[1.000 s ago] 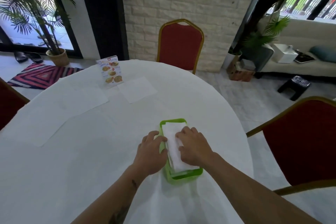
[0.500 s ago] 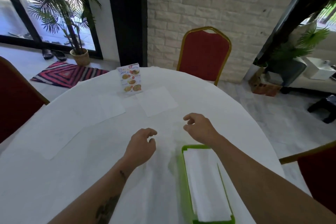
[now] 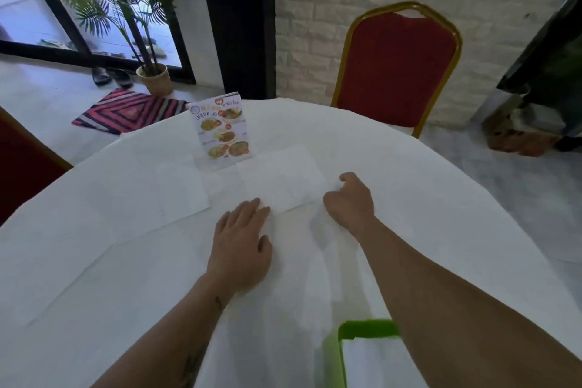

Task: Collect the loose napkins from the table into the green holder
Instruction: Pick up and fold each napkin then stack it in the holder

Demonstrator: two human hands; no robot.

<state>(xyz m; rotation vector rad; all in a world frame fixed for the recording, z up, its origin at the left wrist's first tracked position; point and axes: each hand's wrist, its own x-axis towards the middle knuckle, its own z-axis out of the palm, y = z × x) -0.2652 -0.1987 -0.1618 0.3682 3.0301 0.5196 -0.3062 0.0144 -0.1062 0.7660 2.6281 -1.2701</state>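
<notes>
A dark red chair [image 3: 19, 164] shows only partly at the left edge of the round table with the white cloth [image 3: 94, 261]. On this cloth I count two loose white paper napkins. The first flat napkin [image 3: 179, 189] lies left of the centre, well apart from both hands. Just behind it stands one printed menu card with food pictures [image 3: 222, 129], upright, near the far edge of the table. The second flat square napkin [image 3: 280, 176] lies just right of the card. The left hand [image 3: 241, 242] lies flat on the cloth with straight fingers, and its fingertips touch the near corner of this second napkin. The right hand [image 3: 351, 201] has curled fingers at the napkin's right corner; I cannot tell if it really pinches the paper. One green plastic napkin holder [image 3: 365, 329] stands at the near edge, under the right forearm, with white napkins inside. One red chair with a gold frame [image 3: 396, 66] stands behind the table. The right side of the cloth is free.
</notes>
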